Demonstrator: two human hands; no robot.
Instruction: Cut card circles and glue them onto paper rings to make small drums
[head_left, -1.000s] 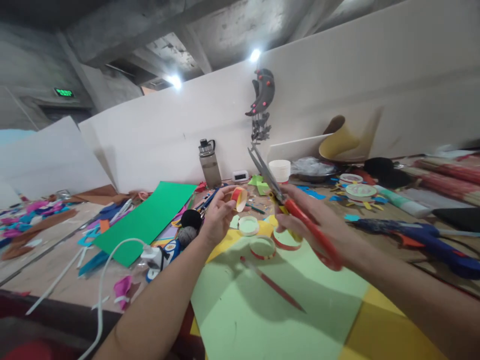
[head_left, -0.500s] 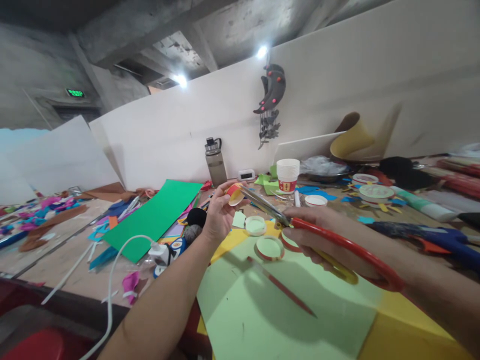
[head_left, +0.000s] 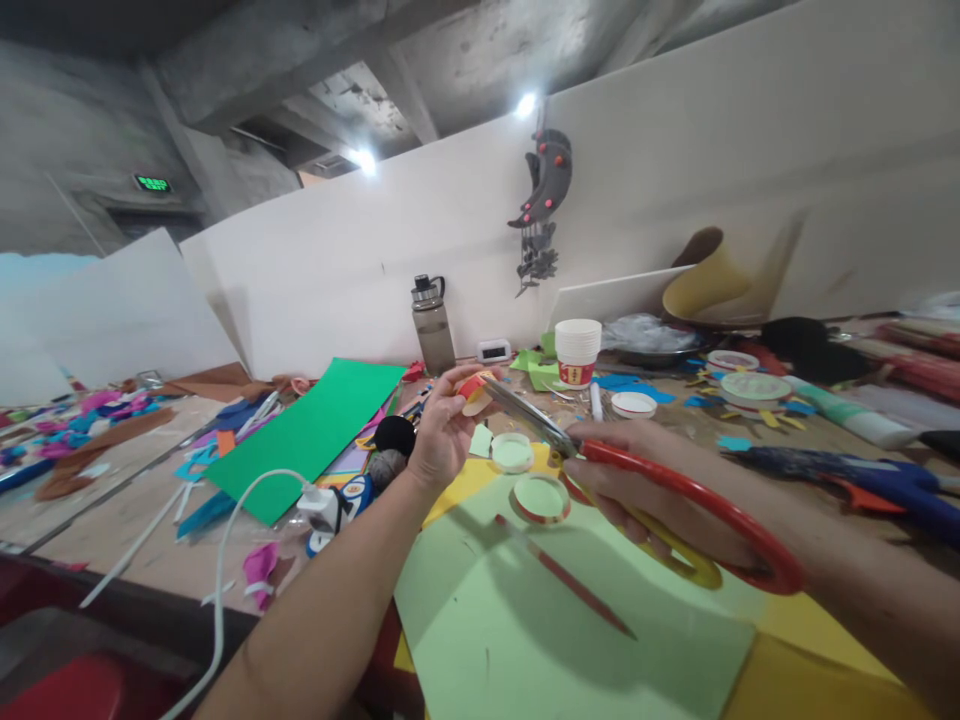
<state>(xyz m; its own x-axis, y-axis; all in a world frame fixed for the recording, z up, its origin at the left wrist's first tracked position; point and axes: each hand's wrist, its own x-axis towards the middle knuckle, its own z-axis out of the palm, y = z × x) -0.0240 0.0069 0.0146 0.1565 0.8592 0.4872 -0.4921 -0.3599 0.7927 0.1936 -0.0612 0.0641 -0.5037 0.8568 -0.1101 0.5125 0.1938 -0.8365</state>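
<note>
My left hand [head_left: 441, 430] pinches a small red-and-yellow piece of paper cup [head_left: 475, 388], raised over the table. In my right hand [head_left: 619, 470] is a pair of scissors [head_left: 675, 475] with one red and one yellow handle; the fingers are around the handles. The blade tips meet the edge of the cup piece, and whether they are fully closed on it cannot be made out. Below lie cut cup rings, one pale ring [head_left: 512, 453] and one red-edged ring [head_left: 541, 497]. A brownish-red pencil [head_left: 574, 583] rests on the light green paper [head_left: 495, 640].
A stack of paper cups [head_left: 577, 352], a water bottle [head_left: 433, 330] and a small white clock [head_left: 493, 351] stand along the wall. Left are a green sheet [head_left: 315, 430] and a white plug with a cable [head_left: 321, 508]. At right lies a blue glue gun [head_left: 847, 480].
The scissors' blades have come closer together at the cup piece, and their handles have shifted slightly. My left hand has moved slightly to the right with the cup piece.
</note>
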